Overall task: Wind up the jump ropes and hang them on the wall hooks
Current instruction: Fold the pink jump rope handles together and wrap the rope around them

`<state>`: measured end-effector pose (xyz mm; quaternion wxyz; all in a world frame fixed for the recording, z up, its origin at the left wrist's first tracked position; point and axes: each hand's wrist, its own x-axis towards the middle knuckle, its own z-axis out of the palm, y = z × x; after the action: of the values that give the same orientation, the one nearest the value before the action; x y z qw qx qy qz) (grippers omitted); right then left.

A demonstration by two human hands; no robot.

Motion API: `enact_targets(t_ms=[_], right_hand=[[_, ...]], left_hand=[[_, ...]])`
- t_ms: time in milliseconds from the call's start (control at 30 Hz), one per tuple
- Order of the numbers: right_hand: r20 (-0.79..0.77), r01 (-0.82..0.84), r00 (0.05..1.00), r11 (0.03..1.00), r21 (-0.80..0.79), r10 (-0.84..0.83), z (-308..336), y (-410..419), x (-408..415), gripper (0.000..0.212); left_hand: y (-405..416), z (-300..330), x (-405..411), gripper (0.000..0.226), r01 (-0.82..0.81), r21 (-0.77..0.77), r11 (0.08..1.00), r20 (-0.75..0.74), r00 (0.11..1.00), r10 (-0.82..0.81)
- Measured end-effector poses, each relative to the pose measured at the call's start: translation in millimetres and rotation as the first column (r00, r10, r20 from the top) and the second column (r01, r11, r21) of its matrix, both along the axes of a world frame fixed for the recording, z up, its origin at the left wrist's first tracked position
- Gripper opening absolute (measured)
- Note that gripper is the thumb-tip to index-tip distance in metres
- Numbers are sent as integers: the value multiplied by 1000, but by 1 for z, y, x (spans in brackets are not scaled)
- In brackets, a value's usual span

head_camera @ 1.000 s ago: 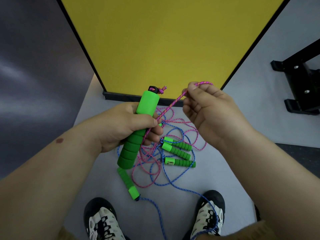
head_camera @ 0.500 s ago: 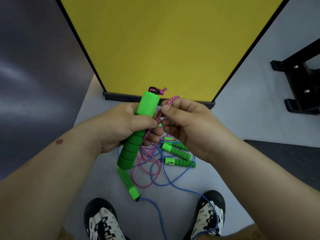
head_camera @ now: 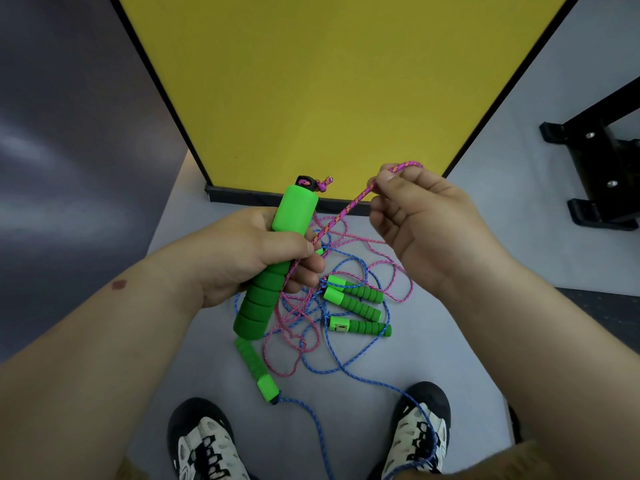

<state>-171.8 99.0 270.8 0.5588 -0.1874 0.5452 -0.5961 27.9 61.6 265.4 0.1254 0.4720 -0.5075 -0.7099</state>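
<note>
Winding looks to be in its early stage, judging by how much cord lies loose on the floor (head_camera: 450, 341). Left hand (head_camera: 249, 258) is wrapped around a green foam handle (head_camera: 277, 258), whose long axis runs from near the person's left knee up and away, its black cap end pointing toward the yellow panel (head_camera: 311, 81). Right hand (head_camera: 426, 230) pinches the pink rope (head_camera: 349, 206) between thumb and fingertips, lifted up and to the right of the handle, so a short taut stretch slants from the left fingers up to the right pinch. The 2 hands are apart, each gripping its own part of the same rope.

Everything the next wrap needs lies between them: the pinched cord sits on the handle's right side, nearest the right hand, and would have to cross the handle's axis to lay a turn.

Below, the pink slack is tangled with a blue rope (head_camera: 363, 375) among 4 more green handles (head_camera: 353, 310), near the floor's far edge by the panel; 1 blue strand trails to the right shoe (head_camera: 415, 431). No wall hooks are visible.
</note>
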Motion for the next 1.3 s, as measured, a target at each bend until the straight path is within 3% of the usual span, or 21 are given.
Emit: enact_targets(t_ms=[100,267,367,600,933,1067,1300], right_hand=[[42,-28,999,1000,9,27,-1,1,2,5],[55,-256,966,966,25,254,-5,8,16,4],[14,-347,938,937,30,347,-6,12,23,7],[-66,-206,976,978,33,208,-8,9,20,7],[-22,34,999,999,-10,-34,1,-2,-4,4],[39,-33,999,999,18,33,-1,0,1,1],[-15,-305,952,952,30,306,-9,12,25,5]], left_hand=[[0,1,-1,23,2,-2,1000,1,1000,-2],[2,3,-4,6,-3,-18,1000,24,1000,4],[4,5,-4,10,-6,-15,1000,19,1000,6],[1,5,-5,5,-30,-1,1000,21,999,30],[1,3,-3,9,-24,6,1000,17,1000,24],[0,3,-2,25,-8,9,1000,4,1000,8],[2,5,-4,7,-11,-18,1000,32,999,12]])
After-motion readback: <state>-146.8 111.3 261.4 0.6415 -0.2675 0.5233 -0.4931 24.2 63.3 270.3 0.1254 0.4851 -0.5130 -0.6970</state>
